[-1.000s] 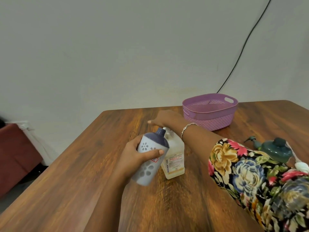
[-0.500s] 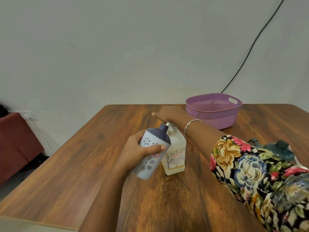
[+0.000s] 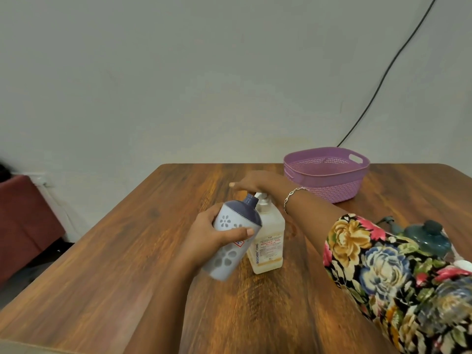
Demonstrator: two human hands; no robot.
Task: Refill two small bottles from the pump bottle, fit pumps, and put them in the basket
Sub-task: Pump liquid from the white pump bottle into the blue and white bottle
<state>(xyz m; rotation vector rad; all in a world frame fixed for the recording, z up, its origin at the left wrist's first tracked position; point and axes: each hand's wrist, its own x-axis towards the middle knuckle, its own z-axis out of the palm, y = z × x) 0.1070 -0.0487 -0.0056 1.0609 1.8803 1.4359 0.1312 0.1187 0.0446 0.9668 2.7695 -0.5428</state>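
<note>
Two hands at work: left hand (image 3: pixel 212 233) wraps fingers and thumb round the small bottle (image 3: pixel 231 226), held off the table (image 3: pixel 153 277) and tilted, its long axis leaning up and right so the capless neck sits just beside the pump bottle (image 3: pixel 268 241) spout. Right hand (image 3: pixel 258 182) lies flat on the pump head with fingers straight, gripping nothing. The next press probably needs the neck under the spout. Basket (image 3: pixel 332 187) stands well behind, to the right.

Wooden table (image 3: pixel 127 264): brown, strongly grained, far corners rounded. A pump bottle (image 3: pixel 269 241) is stood upright near the middle; pale liquid is seen inside. A purple perforated basket (image 3: pixel 329 185) is set toward the far right, well apart from it. A dark teal bottle (image 3: pixel 426 236) is placed at the right edge, partly hidden.
</note>
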